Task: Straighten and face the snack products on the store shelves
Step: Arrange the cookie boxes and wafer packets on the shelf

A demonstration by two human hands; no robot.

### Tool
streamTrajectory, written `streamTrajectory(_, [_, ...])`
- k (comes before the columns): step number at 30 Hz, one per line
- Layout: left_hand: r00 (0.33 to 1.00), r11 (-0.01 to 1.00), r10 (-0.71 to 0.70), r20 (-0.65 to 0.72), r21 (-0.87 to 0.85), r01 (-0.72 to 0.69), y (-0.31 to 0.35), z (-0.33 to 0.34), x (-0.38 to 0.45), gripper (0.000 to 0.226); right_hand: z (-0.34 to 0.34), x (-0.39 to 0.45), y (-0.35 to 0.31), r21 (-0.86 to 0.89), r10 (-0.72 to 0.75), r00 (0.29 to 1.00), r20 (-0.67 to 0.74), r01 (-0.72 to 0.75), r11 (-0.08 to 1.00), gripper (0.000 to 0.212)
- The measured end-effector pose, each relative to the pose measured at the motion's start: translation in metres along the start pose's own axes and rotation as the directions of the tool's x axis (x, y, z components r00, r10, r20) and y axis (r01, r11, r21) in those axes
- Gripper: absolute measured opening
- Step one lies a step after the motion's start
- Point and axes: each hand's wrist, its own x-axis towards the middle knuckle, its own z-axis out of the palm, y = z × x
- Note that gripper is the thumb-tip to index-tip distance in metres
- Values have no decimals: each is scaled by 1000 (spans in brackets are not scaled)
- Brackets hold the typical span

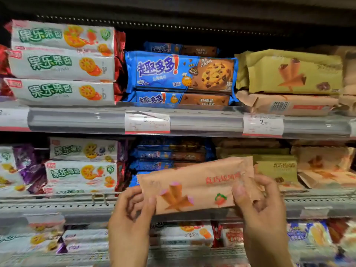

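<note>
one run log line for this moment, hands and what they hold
left hand: grips peach snack pack left end | right hand: pinches right end | pack: off shelf, front facing camera, before middle shelf

Bottom-shelf packets (pixel 185 236) are blurred, partly hidden behind both hands (pixel 133 212).

Three grey metal store shelves run across the view, one above the other. The top shelf (pixel 77 120) has a shiny clear front strip holding white price tags (pixel 263 125). A dark panel (pixel 192 8) with a row of small holes sits overhead.
</note>
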Motion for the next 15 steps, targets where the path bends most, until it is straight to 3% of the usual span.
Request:
streamTrajectory(3, [999,998,22,-29,54,-20,-15,-3,2,22,0,-3,14,-134,-43,998,-44,37,990,55])
streamTrajectory(7, [999,994,44,-30,106,-41,-19,3,-22,19,-16,-10,33,-462,-197,975,-104,128,877,9])
streamTrajectory(9, [1000,994,12,-8,113,-11,-31,20,-16,27,-34,-9,35,-629,-303,949,-87,184,756,18])
streamTrajectory(10, [995,992,-54,85,116,44,-38,25,-12,19,-43,-8,32,-680,-330,940,-83,189,709,29])
streamTrajectory(12, [965,984,-159,210,116,137,-60,35,-19,42,-64,-1,22,-702,-358,926,-116,178,689,45])
streamTrajectory(14, [907,984,-41,419,177,-37,-34,71,-37,28,-88,12,9,-680,-388,909,-153,188,709,45])
streamTrajectory(15, [921,933,34,388,319,-169,-22,93,-50,45,-102,21,3,-670,-398,903,-161,196,716,46])
